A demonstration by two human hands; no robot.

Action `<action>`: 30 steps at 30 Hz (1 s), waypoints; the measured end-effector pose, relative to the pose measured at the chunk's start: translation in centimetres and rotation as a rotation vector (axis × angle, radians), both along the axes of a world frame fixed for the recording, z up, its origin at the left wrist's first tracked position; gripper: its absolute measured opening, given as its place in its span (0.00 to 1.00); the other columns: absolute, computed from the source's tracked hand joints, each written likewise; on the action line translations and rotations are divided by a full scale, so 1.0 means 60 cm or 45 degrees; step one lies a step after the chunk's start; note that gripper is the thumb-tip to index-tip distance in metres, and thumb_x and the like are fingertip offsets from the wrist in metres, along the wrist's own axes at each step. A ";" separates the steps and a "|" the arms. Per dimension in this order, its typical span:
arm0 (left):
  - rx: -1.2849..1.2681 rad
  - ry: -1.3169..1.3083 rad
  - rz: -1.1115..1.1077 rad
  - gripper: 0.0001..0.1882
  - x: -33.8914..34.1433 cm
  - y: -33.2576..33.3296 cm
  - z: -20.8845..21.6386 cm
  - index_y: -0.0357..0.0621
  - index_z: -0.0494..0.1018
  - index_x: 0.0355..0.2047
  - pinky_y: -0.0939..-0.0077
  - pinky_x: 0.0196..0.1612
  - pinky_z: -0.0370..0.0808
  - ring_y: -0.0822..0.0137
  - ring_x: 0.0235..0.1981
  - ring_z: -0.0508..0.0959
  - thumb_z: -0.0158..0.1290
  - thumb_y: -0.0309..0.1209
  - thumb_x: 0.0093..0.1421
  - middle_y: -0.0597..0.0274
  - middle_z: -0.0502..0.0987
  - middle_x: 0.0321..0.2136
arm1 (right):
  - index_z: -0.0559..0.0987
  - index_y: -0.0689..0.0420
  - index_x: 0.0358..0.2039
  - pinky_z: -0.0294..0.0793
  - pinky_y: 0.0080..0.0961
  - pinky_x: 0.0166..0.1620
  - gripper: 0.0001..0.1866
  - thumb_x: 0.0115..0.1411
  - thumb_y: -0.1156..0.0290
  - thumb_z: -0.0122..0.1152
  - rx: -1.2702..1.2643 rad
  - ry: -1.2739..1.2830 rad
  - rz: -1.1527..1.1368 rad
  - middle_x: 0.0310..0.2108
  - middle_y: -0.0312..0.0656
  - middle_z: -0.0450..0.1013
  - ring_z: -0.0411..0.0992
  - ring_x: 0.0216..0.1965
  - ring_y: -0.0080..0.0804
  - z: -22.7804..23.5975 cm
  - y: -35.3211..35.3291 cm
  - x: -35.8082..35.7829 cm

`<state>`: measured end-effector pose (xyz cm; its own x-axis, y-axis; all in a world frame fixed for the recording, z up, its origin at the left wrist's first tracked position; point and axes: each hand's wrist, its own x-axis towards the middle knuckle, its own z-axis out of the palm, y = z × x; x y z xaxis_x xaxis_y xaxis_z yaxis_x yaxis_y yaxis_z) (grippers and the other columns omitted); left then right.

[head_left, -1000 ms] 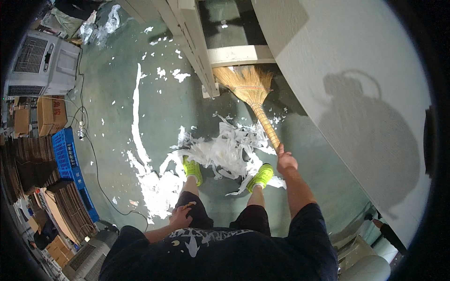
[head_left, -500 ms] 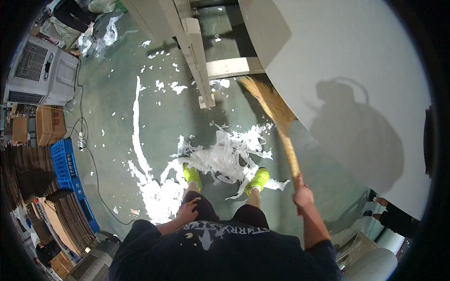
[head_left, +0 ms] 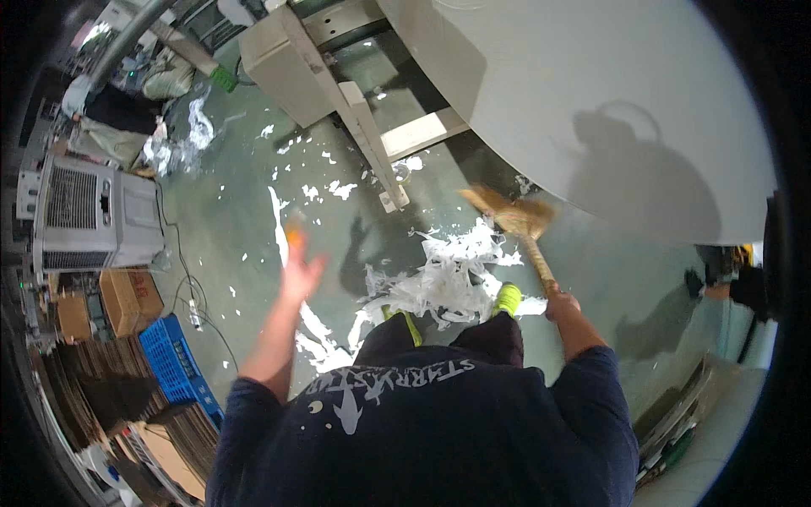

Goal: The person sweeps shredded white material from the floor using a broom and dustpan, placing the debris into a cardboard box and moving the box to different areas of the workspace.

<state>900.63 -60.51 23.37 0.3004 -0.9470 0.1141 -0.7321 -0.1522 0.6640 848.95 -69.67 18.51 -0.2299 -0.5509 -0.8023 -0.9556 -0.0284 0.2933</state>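
My right hand is closed round the handle of a straw broom. Its bristles rest low over the floor, beside a heap of torn white plastic film in front of my feet. My left hand reaches forward over the floor and is smeared by motion. A small orange thing shows at its fingertips, too blurred to name. Beneath that arm lies a long white strip, which runs down to more white scraps beside my left foot.
A large pale panel stands at the right, next to a metal frame with a foot on the floor. On the left are an air cooler, a cardboard box, a blue crate and a cable. Another person is at the far left.
My left hand has swung up and forward from beside my thigh. The broom has come nearer and turned, its bristles now closer to the film heap. The view has shifted.
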 end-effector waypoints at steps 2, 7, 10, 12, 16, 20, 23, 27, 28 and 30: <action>-0.316 0.015 0.020 0.39 0.042 -0.115 0.115 0.40 0.50 0.52 0.72 0.52 0.54 0.59 0.51 0.57 0.56 0.27 0.39 0.49 0.56 0.48 | 0.44 0.57 0.53 0.66 0.30 0.43 0.36 0.45 0.70 0.48 0.012 -0.056 -0.055 0.43 0.52 0.63 0.65 0.43 0.41 0.009 0.051 -0.056; -0.538 -0.135 -0.033 0.43 0.008 -0.288 0.280 0.36 0.45 0.52 0.71 0.53 0.51 0.58 0.53 0.51 0.57 0.30 0.39 0.48 0.49 0.52 | 0.46 0.60 0.51 0.66 0.32 0.41 0.41 0.39 0.68 0.56 0.022 -0.126 -0.424 0.39 0.52 0.66 0.66 0.40 0.44 0.077 0.156 -0.118; -0.646 -0.448 0.117 0.48 -0.011 -0.328 0.264 0.31 0.45 0.52 0.65 0.54 0.45 0.52 0.54 0.46 0.58 0.43 0.37 0.43 0.46 0.52 | 0.55 0.62 0.47 0.67 0.33 0.40 0.37 0.35 0.72 0.61 0.032 -0.177 -0.522 0.35 0.55 0.67 0.67 0.39 0.44 0.050 0.163 -0.126; -0.680 -0.510 0.251 0.52 -0.029 -0.341 0.253 0.29 0.45 0.51 0.61 0.53 0.42 0.49 0.54 0.45 0.57 0.51 0.35 0.40 0.45 0.52 | 0.63 0.62 0.42 0.66 0.33 0.38 0.29 0.36 0.72 0.59 0.028 -0.435 -0.706 0.37 0.55 0.66 0.66 0.39 0.44 0.073 0.142 -0.127; -0.670 -0.575 0.253 0.55 -0.036 -0.366 0.268 0.29 0.44 0.51 0.60 0.53 0.43 0.48 0.52 0.45 0.55 0.56 0.32 0.40 0.43 0.51 | 0.63 0.61 0.43 0.65 0.33 0.39 0.29 0.37 0.69 0.57 0.145 -0.361 -0.582 0.38 0.55 0.66 0.66 0.40 0.43 0.156 0.142 -0.177; -0.634 -0.696 0.252 0.54 -0.013 -0.374 0.241 0.29 0.42 0.51 0.64 0.54 0.39 0.48 0.53 0.40 0.55 0.52 0.33 0.41 0.41 0.52 | 0.61 0.60 0.44 0.65 0.34 0.39 0.29 0.38 0.69 0.56 0.129 -0.234 -0.484 0.37 0.54 0.66 0.66 0.40 0.43 0.268 0.153 -0.240; -0.657 -0.665 0.271 0.53 -0.020 -0.383 0.234 0.29 0.43 0.50 0.63 0.54 0.37 0.48 0.52 0.40 0.53 0.55 0.33 0.41 0.42 0.51 | 0.59 0.59 0.45 0.65 0.34 0.39 0.30 0.38 0.69 0.56 0.052 -0.229 -0.456 0.37 0.54 0.66 0.66 0.39 0.43 0.228 0.144 -0.236; -0.783 -0.663 0.302 0.54 -0.019 -0.391 0.233 0.30 0.46 0.49 0.62 0.52 0.44 0.51 0.49 0.44 0.49 0.62 0.32 0.46 0.43 0.46 | 0.57 0.58 0.46 0.65 0.34 0.39 0.31 0.39 0.70 0.55 -0.055 -0.278 -0.410 0.37 0.54 0.66 0.66 0.39 0.43 0.104 0.068 -0.161; -0.750 -0.725 0.310 0.54 -0.011 -0.389 0.227 0.30 0.47 0.49 0.62 0.52 0.44 0.51 0.49 0.44 0.49 0.62 0.32 0.46 0.43 0.47 | 0.57 0.58 0.46 0.65 0.34 0.39 0.31 0.39 0.70 0.55 -0.066 -0.277 -0.396 0.37 0.54 0.66 0.66 0.39 0.43 0.075 0.050 -0.139; -0.690 -0.802 0.330 0.54 -0.007 -0.386 0.223 0.30 0.47 0.49 0.61 0.52 0.44 0.52 0.50 0.44 0.48 0.62 0.32 0.46 0.43 0.47 | 0.56 0.58 0.47 0.65 0.34 0.39 0.32 0.39 0.70 0.54 -0.075 -0.261 -0.362 0.37 0.53 0.66 0.66 0.39 0.43 0.033 0.018 -0.110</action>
